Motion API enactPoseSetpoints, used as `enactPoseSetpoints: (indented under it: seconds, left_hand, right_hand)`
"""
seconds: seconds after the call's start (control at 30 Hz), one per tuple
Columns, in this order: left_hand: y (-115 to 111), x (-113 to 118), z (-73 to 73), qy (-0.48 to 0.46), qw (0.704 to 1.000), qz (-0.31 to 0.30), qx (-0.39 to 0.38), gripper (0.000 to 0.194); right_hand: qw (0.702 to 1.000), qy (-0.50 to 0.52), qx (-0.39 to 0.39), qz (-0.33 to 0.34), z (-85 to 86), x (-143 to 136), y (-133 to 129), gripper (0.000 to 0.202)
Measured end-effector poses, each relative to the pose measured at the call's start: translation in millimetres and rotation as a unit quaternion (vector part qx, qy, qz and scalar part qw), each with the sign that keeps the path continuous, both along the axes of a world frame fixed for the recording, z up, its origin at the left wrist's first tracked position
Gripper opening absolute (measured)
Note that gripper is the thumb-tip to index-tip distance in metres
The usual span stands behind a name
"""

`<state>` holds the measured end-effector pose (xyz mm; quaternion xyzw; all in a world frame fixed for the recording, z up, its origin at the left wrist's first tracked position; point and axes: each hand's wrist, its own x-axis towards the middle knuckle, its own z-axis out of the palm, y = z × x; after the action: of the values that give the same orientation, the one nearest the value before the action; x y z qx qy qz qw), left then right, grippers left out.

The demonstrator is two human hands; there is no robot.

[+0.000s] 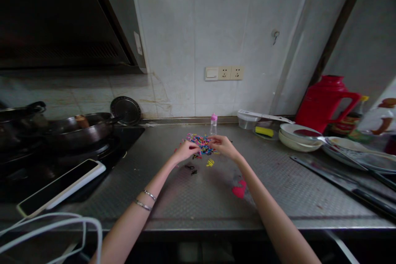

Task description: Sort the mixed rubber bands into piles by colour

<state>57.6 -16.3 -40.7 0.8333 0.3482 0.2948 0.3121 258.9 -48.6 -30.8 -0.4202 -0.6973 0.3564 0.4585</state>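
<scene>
A pile of small colourful bands (202, 142), which look like little elastic hair ties, lies on the metal counter. At its left edge is my left hand (185, 151), thumb and fingers closed together; whatever they pinch is too small to make out. From the other side my right hand (223, 145) reaches the pile, its fingers bent in and drawn together, their tips hard to see. Just in front lie a small yellow group of bands (210, 162) and a few black bands (193, 171). A clear little bottle with a pink cap (213, 124) stands behind the pile.
A pink-red heart-shaped piece (239, 189) lies by my right forearm. On the left are a stove with a pan (82, 132) and a phone-like device (62, 187). At right stand bowls (298, 142), a knife (334, 181) and a red thermos jug (321, 103).
</scene>
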Motion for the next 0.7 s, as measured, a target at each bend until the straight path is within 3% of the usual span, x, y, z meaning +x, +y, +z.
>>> enactPoseSetpoints:
  seconds: [0.1, 0.23, 0.4, 0.7]
  left_hand:
    - [-2, 18, -5.2, 0.019, 0.999, -0.021, 0.04, 0.027]
    - [-7, 37, -11.7, 0.061, 0.995, -0.053, 0.06, 0.027]
    - [-10, 43, -12.6, 0.131, 0.987, -0.061, 0.077, 0.032]
    - [17, 20, 31.5, 0.054, 0.996, -0.043, 0.064, 0.029]
  right_hand:
    - [0.999, -0.03, 0.024, -0.024, 3.2, 16, 4, 0.037]
    - [0.992, -0.103, 0.04, -0.064, -5.7, 37, 12, 0.035]
    - [0.97, -0.212, 0.074, -0.093, -18.0, 58, 18, 0.027]
    - [0.94, -0.331, 0.048, -0.062, -24.1, 51, 27, 0.029]
